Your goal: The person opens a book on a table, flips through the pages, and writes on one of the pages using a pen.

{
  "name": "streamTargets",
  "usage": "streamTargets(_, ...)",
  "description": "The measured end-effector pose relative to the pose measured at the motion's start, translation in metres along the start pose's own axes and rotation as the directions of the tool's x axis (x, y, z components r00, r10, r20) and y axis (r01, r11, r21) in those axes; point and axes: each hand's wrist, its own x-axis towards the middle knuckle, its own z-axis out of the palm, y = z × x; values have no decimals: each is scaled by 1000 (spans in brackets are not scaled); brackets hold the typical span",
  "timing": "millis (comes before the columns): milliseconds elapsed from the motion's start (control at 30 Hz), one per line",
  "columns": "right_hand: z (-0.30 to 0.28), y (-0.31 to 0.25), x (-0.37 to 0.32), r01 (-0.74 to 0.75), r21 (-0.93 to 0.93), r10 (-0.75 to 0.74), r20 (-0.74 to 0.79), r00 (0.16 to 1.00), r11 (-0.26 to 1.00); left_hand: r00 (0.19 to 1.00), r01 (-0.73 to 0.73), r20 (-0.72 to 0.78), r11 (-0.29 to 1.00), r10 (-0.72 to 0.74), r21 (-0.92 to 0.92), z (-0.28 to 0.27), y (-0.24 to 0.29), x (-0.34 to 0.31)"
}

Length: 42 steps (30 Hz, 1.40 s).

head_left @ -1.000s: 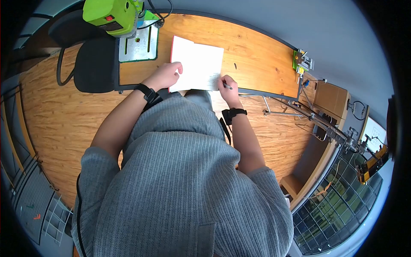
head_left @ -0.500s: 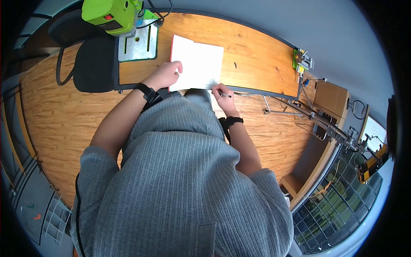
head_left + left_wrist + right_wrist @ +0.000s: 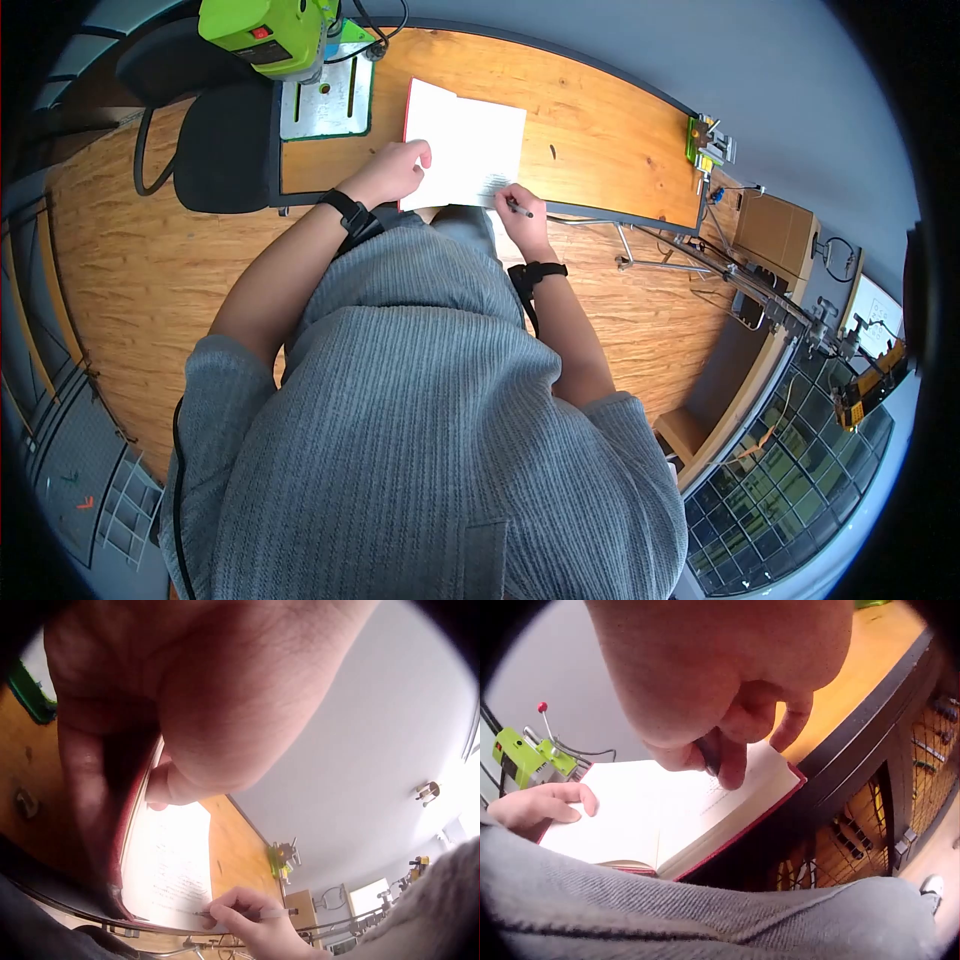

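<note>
An open notebook (image 3: 465,140) with white pages and a red cover lies at the front edge of the wooden workbench. My left hand (image 3: 390,173) grips its left edge; in the left wrist view the thumb (image 3: 174,786) lies on the page and the other fingers are outside the red cover (image 3: 126,832). My right hand (image 3: 524,218) pinches a pen (image 3: 519,209) at the lower right corner of the right page. Lines of small handwriting (image 3: 492,184) show there. In the left wrist view the pen's tip meets the paper low on the page.
A green drill press (image 3: 265,35) with a slotted metal base (image 3: 335,105) stands left on the workbench (image 3: 600,130). A small green-based vise (image 3: 708,143) is at the right end. A black chair (image 3: 225,155) is to the left, a cardboard box (image 3: 770,232) to the right.
My right hand moved left and toward me with the pen, from the page's right edge to its lower corner, then slightly forward onto the page. The left hand keeps its hold on the notebook.
</note>
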Motion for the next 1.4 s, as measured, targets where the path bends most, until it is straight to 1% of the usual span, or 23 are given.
streamTargets(33,-1,1,2,1,0,-1,-2,1000,1000,999,25,22,1000,-25,-2,-3,3,1)
streamTargets(100,-2,2,3,74,-34,-73,30,997,997,999,31,28,999,-32,7,-5,7,1)
streamTargets(133,-1,2,2,73,-35,-72,29,997,997,999,41,33,999,-42,15,-5,8,1)
streamTargets(200,2,-1,2,76,40,-73,-59,996,996,999,35,30,999,-36,23,-4,8,2)
streamTargets(233,2,-3,2,76,43,-74,-56,996,996,999,32,28,999,-33,31,-4,7,1)
streamTargets(300,-1,-3,0,8,-12,-7,64,998,1000,1000,17,17,1000,-18,23,-4,4,1)
streamTargets(333,-1,-2,-1,4,-13,-3,63,998,1000,1000,-2,8,1000,2,13,-2,3,3)
streamTargets(400,0,0,0,70,36,-68,-54,996,997,1000,15,21,1000,-16,14,-3,5,3)
streamTargets(467,-3,2,1,50,31,-49,-26,998,998,999,41,29,999,-41,19,-5,5,1)
streamTargets(567,-5,0,2,35,10,-35,-11,999,999,1000,1,7,1000,-1,7,0,-1,4)
streamTargets(667,-7,-1,2,42,-19,-42,-10,999,999,998,54,44,998,-53,-17,-6,4,2)
streamTargets(733,-6,-1,1,36,-34,-36,-1,999,999,1000,-27,-6,1000,27,0,-3,2,1)
streamTargets(767,-6,-1,1,38,-21,-38,-11,999,999,1000,-28,-5,1000,28,-2,-2,1,2)
streamTargets(833,-8,3,1,42,-10,-42,-22,999,999,998,49,44,999,-48,-15,-6,8,1)
streamTargets(867,-7,4,1,59,-14,-60,-54,997,998,998,51,42,999,-51,-16,-4,5,1)
streamTargets(933,-6,5,0,75,-16,-76,-85,993,997,998,-56,-32,998,56,-2,0,-2,2)
streamTargets(967,-6,6,1,95,-34,-97,-69,993,995,998,-57,-32,998,57,-2,2,-6,3)
streamTargets(1033,-9,8,1,114,-56,-118,-56,992,992,999,26,19,1000,-25,-14,-2,1,2)
streamTargets(1133,-10,6,2,74,-68,-75,-11,997,995,998,62,30,998,-62,1,-5,8,0)
streamTargets(1200,-12,7,2,60,-81,-58,25,998,995,999,45,21,999,-45,6,-5,7,0)
streamTargets(1233,-12,9,3,60,-81,-58,24,998,995,1000,28,14,1000,-28,9,-3,6,1)
streamTargets(1300,-10,13,5,90,-67,-94,-67,993,994,1000,21,-3,1000,-21,12,-1,3,3)
streamTargets(1400,-10,16,4,98,-57,-101,-56,993,994,1000,23,-16,1000,-23,6,0,0,1)
